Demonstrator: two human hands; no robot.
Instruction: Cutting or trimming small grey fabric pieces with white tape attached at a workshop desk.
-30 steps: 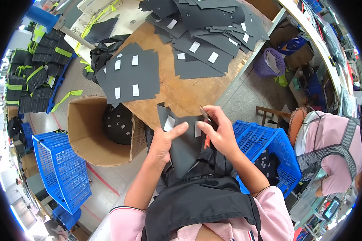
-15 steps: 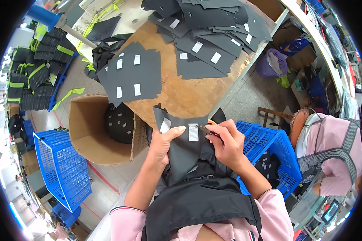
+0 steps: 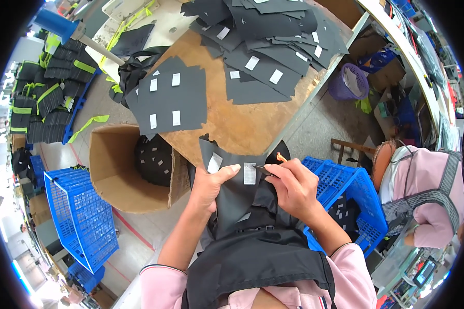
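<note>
My left hand [image 3: 210,188] grips the left side of a dark grey fabric panel [image 3: 231,198], its thumb lying on top. White rectangular patches are fixed to the panel, and one white patch [image 3: 250,174] faces me near the middle. In my right hand [image 3: 296,188] is a small pair of thread snips [image 3: 263,169] with dark pointed blades and an orange end. The blade tips are at the right edge of that patch. My fingers partly hide the snips. The panel hangs over my lap at the table's near corner.
On the wooden table [image 3: 219,110] lie a stack of dark panels [image 3: 165,98] and a larger spread pile [image 3: 265,67]. A cardboard box [image 3: 111,170] holds dark pieces to the left. Blue crates [image 3: 80,216] flank me. Another person [image 3: 428,190] sits at the right.
My right hand has shifted slightly right and down, and the snips' blades look narrower, turned more edge-on. The panel has moved slightly toward me; my left hand keeps its grip.
</note>
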